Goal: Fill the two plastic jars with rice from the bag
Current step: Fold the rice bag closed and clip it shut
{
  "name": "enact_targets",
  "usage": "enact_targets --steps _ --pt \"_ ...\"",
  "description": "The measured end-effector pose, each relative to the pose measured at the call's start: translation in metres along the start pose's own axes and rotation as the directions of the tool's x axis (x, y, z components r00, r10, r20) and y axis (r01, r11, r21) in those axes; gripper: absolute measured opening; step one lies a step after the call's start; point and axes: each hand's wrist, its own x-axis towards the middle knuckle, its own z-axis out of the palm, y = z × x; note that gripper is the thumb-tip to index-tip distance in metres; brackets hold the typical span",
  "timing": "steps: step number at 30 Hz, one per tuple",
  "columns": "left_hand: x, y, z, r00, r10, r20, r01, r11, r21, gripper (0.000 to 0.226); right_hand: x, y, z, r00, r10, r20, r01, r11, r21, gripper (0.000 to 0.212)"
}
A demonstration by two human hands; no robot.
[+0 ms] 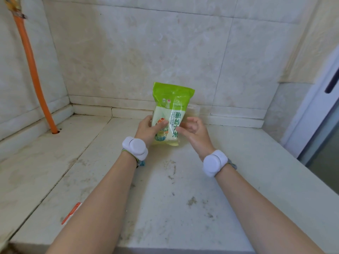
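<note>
The green-topped bag of rice (171,110) stood upright at the middle of the frame, near the tiled back wall (146,52). The left hand (149,130) gripped its lower left side, thumb across the front. The right hand (193,130) hung loosely curled and unclenched just beside its right edge. A clear plastic jar (194,110) peeked out behind it. An orange hose (31,66) ran down the upper left into the stained table (183,198).

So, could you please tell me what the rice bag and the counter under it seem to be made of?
The rice bag looks like glossy plastic film: it creases, reflects light and is partly see-through. The counter looks like pale stone or tile slabs, matte and stained, with visible seams; which one is unclear.
</note>
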Motion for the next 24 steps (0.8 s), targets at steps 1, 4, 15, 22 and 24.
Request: enact_targets --steps 1,4,15,22,24 --pt "-0.002 0.001 0.003 0.999 -0.008 0.033 0.008 1.000 -0.019 0.040 0.001 0.001 -0.001 0.998 0.047 0.037 -0.048 0.999 0.023 0.046" --pt "-0.009 0.004 0.008 0.992 -0.021 0.124 0.033 0.995 -0.095 0.038 0.001 0.005 -0.004 0.973 0.125 0.195 -0.132 0.991 0.025 0.051" --pt "-0.007 0.016 0.008 0.995 -0.077 0.066 0.096 0.935 -0.343 0.048 -0.002 0.006 0.002 0.962 0.160 0.221 -0.141 0.985 -0.100 0.059" --pt "-0.004 0.013 0.002 0.995 -0.072 -0.064 0.043 0.924 -0.381 0.050 -0.007 0.001 0.000 0.962 0.125 0.244 -0.115 0.992 -0.058 0.037" --pt "-0.005 0.014 0.001 0.993 -0.064 -0.099 0.026 0.937 -0.349 0.047 -0.008 0.000 0.001 0.968 0.119 0.221 -0.109 0.993 -0.054 0.036"
